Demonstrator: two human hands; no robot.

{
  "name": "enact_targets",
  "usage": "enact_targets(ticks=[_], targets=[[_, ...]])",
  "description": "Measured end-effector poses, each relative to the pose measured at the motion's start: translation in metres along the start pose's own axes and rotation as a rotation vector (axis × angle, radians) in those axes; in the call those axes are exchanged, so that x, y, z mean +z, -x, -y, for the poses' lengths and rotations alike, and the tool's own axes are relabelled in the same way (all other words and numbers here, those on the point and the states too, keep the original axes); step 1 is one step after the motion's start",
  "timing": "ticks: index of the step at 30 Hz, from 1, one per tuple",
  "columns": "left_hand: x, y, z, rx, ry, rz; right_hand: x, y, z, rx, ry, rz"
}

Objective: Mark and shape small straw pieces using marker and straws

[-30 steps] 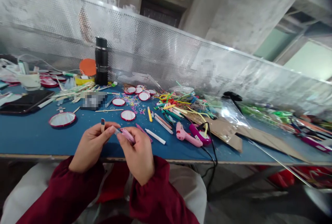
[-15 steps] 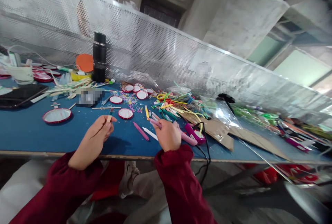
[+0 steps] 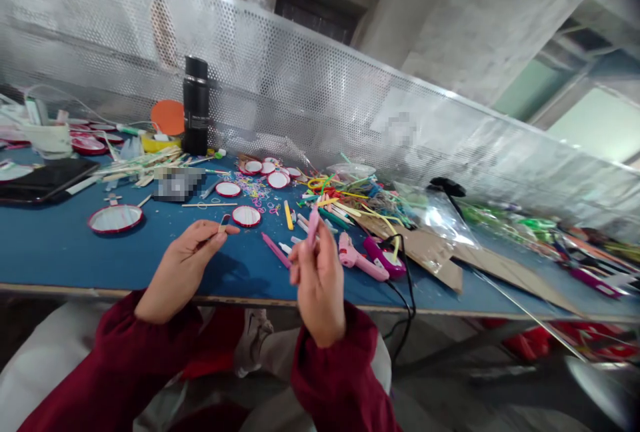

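Note:
My left hand (image 3: 181, 265) is pinched around a small flat wooden stick (image 3: 225, 221) with a dark end, above the blue table. My right hand (image 3: 321, 289) is closed on a light pink marker (image 3: 313, 227), raised and pointing up. Beside my right hand lie a darker pink marker (image 3: 275, 249) and a white marker (image 3: 285, 249), partly hidden by the fingers. A yellow marker (image 3: 289, 215) rests a little farther back. Just beyond my left hand is a round white disc with a red rim (image 3: 247, 216).
A pink glue gun (image 3: 361, 259) and a purple device (image 3: 383, 260) with a black cable sit to the right. Behind are piled colourful pipe cleaners (image 3: 367, 193), cardboard (image 3: 425, 249), a black bottle (image 3: 195, 105) and a larger red-rimmed disc (image 3: 115, 219). A perforated metal screen (image 3: 300, 85) borders the back.
My right hand has lifted from the markers beside the glue gun and turned upright, bringing a light pink marker up. My left hand has shifted slightly right, its stick now tilted lower.

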State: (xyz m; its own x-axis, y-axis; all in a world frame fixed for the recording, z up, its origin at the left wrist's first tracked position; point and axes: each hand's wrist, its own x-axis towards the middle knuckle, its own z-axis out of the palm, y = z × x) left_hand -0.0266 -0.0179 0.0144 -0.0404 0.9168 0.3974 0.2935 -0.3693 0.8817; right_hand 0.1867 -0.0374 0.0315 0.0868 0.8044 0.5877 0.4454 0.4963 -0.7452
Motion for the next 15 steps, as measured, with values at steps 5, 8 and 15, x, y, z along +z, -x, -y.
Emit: enact_targets(ticks=[5,8,15], targets=[[0.0,0.0,-0.003,-0.058,0.027,0.008,0.032,0.028,0.014,0.034,-0.297,0.259],[0.0,0.0,-0.004,-0.123,0.093,0.048,0.039,0.028,0.018,-0.057,-0.473,0.22],[0.001,-0.003,-0.004,-0.017,0.034,0.04,0.05,0.024,0.023,-0.167,-0.538,0.137]])
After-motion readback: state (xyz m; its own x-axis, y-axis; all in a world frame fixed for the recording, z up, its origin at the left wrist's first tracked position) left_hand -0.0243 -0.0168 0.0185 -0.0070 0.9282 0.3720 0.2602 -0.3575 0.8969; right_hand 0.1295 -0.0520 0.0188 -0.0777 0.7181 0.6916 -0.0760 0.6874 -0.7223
